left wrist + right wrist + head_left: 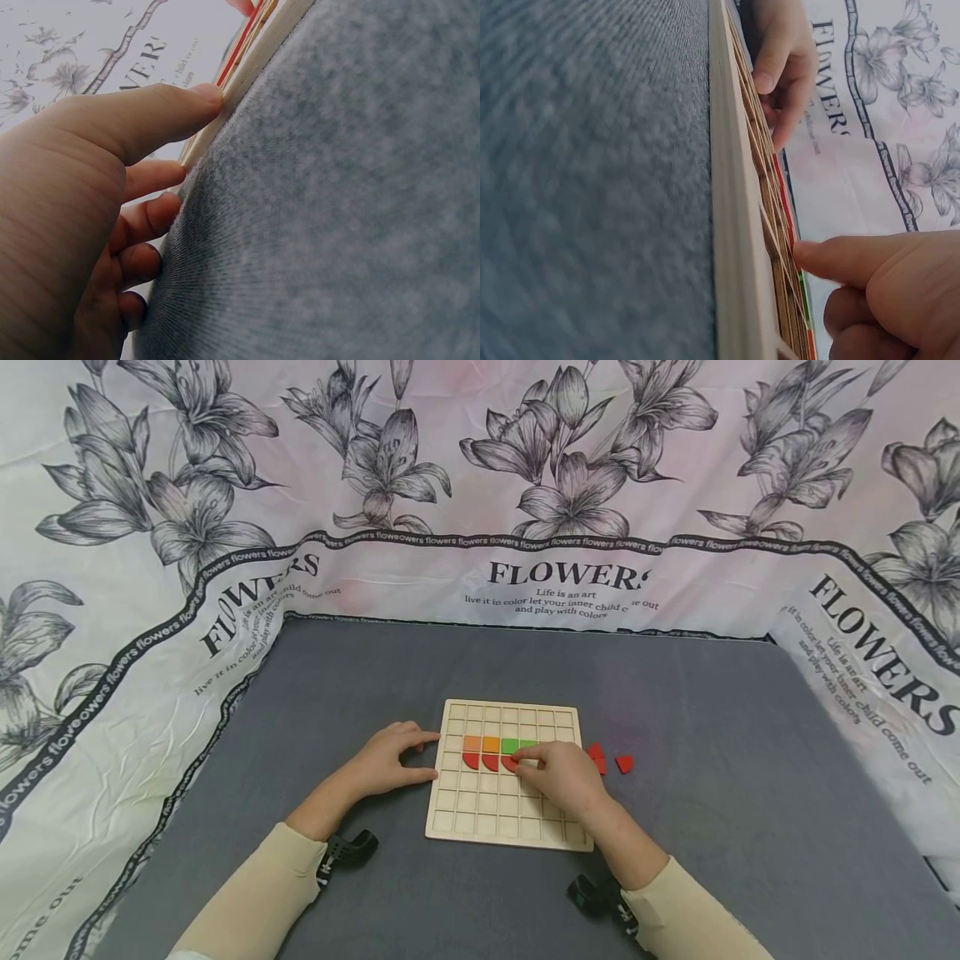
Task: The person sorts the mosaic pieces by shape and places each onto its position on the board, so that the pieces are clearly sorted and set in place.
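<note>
A wooden grid board point(465, 822) lies on the dark grey table. My left hand point(390, 758) rests against its left edge, thumb and index finger touching the rim and the other fingers loosely bent, as the left wrist view shows. Over the middle of the board, my right hand point(564, 777) pinches a red quarter-circle piece point(508, 765) at the third filled column. Two more red quarter-circles point(490, 762) sit to its left. Above them runs a row of orange squares point(491, 744) and green squares point(509, 746); the right hand hides cells further right.
Loose red pieces point(624, 764) lie on the table point(697, 718) just right of the board. A curtain printed with flowers point(570, 581) hangs around the back and sides of the table. Dark wrist-worn straps point(348, 850) are on both arms.
</note>
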A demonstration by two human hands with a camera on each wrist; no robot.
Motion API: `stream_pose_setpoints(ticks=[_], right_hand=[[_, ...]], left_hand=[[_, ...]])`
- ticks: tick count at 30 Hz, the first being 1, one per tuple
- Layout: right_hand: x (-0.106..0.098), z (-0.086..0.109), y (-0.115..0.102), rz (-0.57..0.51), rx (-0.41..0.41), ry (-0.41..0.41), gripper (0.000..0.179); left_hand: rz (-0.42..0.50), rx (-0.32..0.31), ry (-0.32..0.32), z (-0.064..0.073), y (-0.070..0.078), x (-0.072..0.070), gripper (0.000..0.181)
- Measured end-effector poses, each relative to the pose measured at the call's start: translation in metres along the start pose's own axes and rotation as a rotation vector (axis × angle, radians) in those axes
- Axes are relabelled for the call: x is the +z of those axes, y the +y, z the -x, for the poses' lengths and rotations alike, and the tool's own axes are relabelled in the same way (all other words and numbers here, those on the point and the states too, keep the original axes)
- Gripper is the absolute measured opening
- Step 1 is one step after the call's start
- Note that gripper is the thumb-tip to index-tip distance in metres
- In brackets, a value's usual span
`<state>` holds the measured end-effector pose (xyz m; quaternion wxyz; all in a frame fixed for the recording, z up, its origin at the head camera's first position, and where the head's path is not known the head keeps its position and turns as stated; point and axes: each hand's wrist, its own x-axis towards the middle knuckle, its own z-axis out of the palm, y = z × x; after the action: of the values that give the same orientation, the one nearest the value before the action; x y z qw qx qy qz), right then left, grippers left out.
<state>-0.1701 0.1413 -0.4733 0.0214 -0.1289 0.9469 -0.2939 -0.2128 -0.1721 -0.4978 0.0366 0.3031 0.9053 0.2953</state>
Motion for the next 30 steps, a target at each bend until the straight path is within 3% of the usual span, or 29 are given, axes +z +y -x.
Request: stream_pose_setpoints(ticks=[4,11,22,30], right_hand=[[-0.0019,0.0003,0.0013,0.065,-0.082,-0.011,0.018],[-0.0017,0.0003,0.0016,0.050,-0.100,-0.037,0.024],[-0.0008,0.0011,-0.0002,-0.026,-0.023,-0.019,0.024],[0.0019,0.0004,-0.0001,-0.154,0.122,0.021,0.012]], left_hand=[[0.008,-0.002,-0.002,0.0007,0.0002,0.0005,0.058],[0.002,-0.012,-0.004,0.0012,0.0007,0.0017,0.058],[0.001,-0.005,0.002,0.0009,0.0022,0.0005,0.058],[-0.005,-0.007,0.000,0.0004,0.0007,0.0009,0.058]])
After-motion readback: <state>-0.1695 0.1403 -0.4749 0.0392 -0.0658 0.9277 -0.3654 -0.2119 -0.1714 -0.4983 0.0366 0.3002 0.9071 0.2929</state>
